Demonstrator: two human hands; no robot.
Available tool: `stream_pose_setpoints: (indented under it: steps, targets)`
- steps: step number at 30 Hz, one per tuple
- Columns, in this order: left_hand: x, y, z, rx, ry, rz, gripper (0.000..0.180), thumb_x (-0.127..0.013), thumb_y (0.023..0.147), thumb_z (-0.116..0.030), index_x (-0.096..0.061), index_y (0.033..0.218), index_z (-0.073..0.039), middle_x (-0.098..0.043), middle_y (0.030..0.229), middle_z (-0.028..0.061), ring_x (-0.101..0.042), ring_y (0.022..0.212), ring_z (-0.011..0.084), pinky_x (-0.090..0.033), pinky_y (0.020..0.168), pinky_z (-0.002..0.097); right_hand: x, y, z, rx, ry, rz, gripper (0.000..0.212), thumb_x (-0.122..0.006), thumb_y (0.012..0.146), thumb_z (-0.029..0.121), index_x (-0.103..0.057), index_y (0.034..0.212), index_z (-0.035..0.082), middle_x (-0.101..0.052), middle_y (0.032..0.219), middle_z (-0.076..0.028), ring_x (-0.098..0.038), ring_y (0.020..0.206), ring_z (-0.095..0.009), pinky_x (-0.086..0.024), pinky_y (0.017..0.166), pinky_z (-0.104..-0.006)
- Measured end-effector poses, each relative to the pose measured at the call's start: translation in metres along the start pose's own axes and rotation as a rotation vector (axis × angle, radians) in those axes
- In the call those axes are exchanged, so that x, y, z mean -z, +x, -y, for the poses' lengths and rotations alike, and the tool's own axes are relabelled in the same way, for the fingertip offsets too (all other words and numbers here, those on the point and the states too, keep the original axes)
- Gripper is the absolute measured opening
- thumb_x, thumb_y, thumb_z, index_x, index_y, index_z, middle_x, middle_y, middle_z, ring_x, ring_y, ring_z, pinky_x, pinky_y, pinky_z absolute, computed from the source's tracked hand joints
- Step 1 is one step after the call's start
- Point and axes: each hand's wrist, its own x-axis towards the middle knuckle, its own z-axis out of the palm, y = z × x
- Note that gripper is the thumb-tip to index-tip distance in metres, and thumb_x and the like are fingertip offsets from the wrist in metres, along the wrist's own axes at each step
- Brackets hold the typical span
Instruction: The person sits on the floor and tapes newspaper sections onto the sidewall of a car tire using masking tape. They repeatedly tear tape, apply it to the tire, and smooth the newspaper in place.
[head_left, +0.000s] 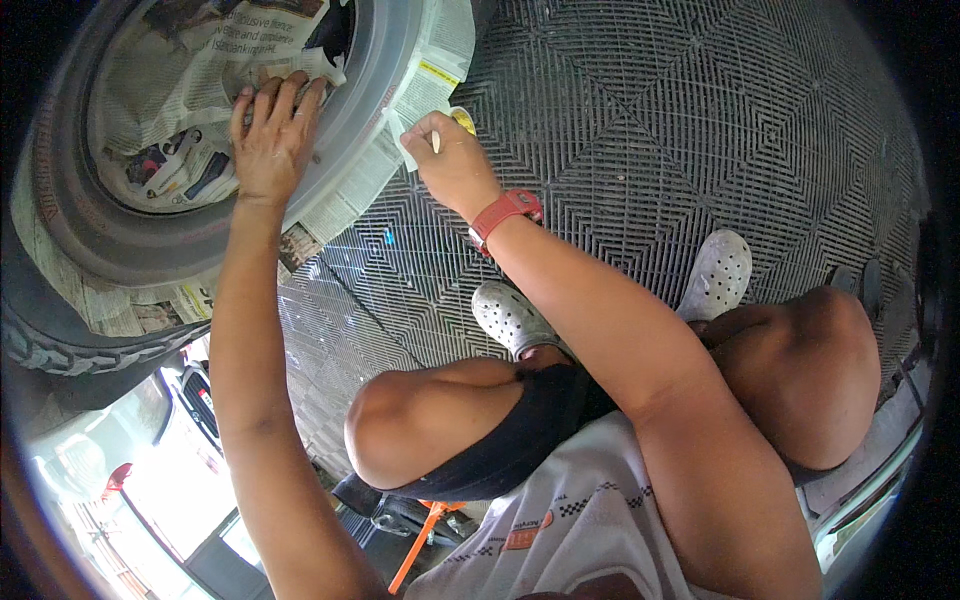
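Observation:
A large wheel (365, 150) with a grey outer ring stands at the upper left. Newspaper (170, 95) covers its middle, and more newspaper sheets (350, 195) stick out around its edge. Fingers spread, my left hand (275, 135) presses flat on the paper inside the ring. My right hand (450, 165) is closed just outside the ring, next to the edge paper. It grips what looks like a roll of tape (463, 120), white-rimmed and yellow inside. A whitish strip (398, 140) shows by its fingers. The palm side of the grip is hidden.
Dark ribbed floor mats (640, 120) lie below. My feet in white clogs (512, 318) are planted under my bent knees. A chunky tyre tread (75, 350) is at the far left. An orange bar (415, 548) and a parked vehicle (100, 440) appear at the lower left.

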Motion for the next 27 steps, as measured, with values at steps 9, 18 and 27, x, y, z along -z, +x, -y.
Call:
stream_pose_setpoints:
  steps: [9,18,27]
  targets:
    - [-0.027,0.012,0.022,0.096,0.05,-0.146,0.032,-0.078,0.091,-0.024,-0.075,0.121,-0.032,-0.072,0.12,-0.011,-0.067,0.117,0.0173,-0.039,0.118,0.0462,-0.021,0.006,0.026,-0.01,0.115,0.004,0.02,-0.074,0.101,0.023,-0.073,0.101,0.002,-0.076,0.089,-0.018,-0.074,0.082,-0.034,-0.057,0.079,-0.0442]
    - [-0.035,0.016,0.029,0.215,0.12,-0.084,0.026,-0.08,0.09,-0.031,-0.076,0.116,-0.034,-0.07,0.125,-0.0129,-0.062,0.122,0.0192,-0.035,0.12,0.0509,-0.046,0.026,0.041,0.234,-0.113,-0.079,0.019,-0.074,0.101,0.027,-0.072,0.107,0.01,-0.068,0.101,-0.018,-0.065,0.098,-0.038,-0.052,0.09,-0.048]
    - [-0.011,0.011,0.015,0.258,0.238,0.029,0.035,-0.078,0.09,-0.036,-0.078,0.125,-0.031,-0.061,0.144,-0.008,-0.054,0.139,0.0223,-0.028,0.125,0.0605,-0.064,0.082,0.048,0.494,-0.241,-0.123,0.016,-0.078,0.094,0.028,-0.075,0.104,0.017,-0.064,0.105,-0.021,-0.058,0.106,-0.043,-0.047,0.094,-0.0544]
